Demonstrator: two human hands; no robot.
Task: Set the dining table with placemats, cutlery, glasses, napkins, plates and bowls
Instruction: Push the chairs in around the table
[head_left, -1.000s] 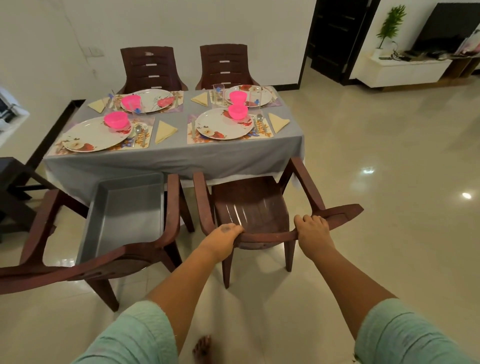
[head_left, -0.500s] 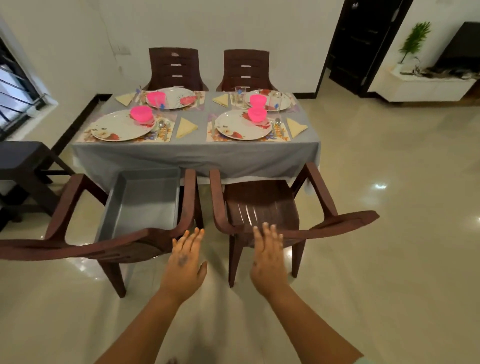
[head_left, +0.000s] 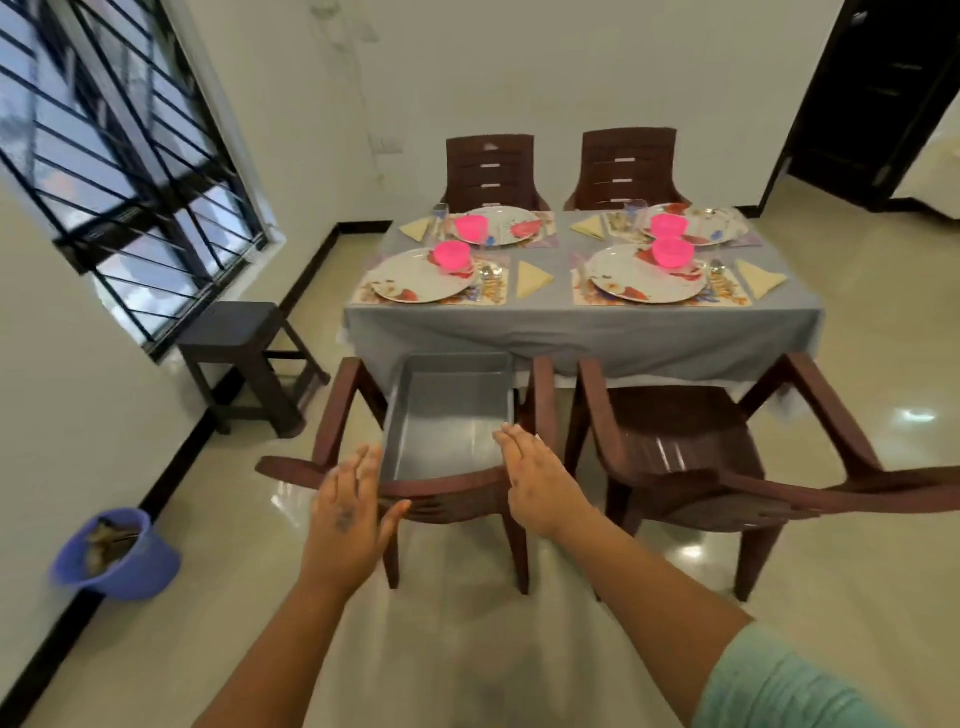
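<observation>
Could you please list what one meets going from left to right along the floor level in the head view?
Purple bucket → dark stool → chair holding the grey tray → empty chair.

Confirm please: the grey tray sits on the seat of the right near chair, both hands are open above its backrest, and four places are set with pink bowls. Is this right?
Not quite. In the head view the grey tray sits on the left near chair, not the right near chair. The rest holds: the left hand and right hand are open by that backrest, and four pink bowls stand at the places.
</observation>
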